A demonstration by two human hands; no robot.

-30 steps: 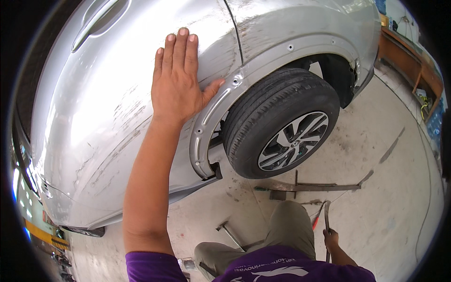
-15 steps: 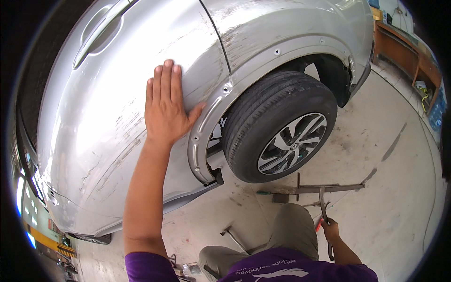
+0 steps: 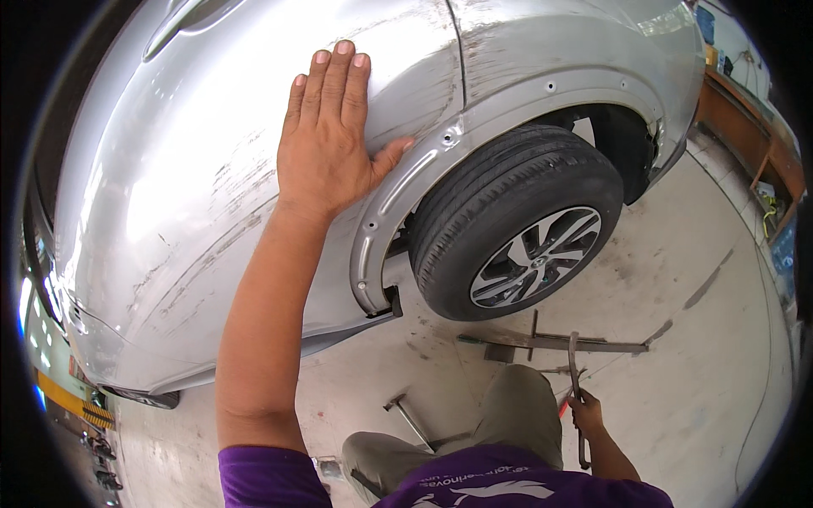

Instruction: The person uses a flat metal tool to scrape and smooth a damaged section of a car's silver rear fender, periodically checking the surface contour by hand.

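Observation:
My left hand (image 3: 329, 152) is stretched out flat, palm toward the silver car panel (image 3: 195, 161), with its fingers slightly spread and the thumb beside the wheel arch edge (image 3: 406, 173). Dark scrapes and scratches mark the panel around the hand and run past the door gap. Whether the whole palm touches the metal is hidden. Low at the right, my right hand (image 3: 587, 413) is closed round a curved metal bar (image 3: 573, 360), which stands roughly upright next to my knee. The tyre (image 3: 517, 186) with its spoked wheel sits in the arch, turned outward.
On the floor lie a long metal bar with a cross-piece (image 3: 593, 345) and a hammer-like tool (image 3: 411, 421) by my legs. A brown wooden bench (image 3: 735, 108) stands at the far right. A thin cable (image 3: 769, 372) runs along the floor at the right.
My left hand has moved farther up the panel, toward the door gap. The view has shifted slightly. My right hand still holds the curved metal bar.

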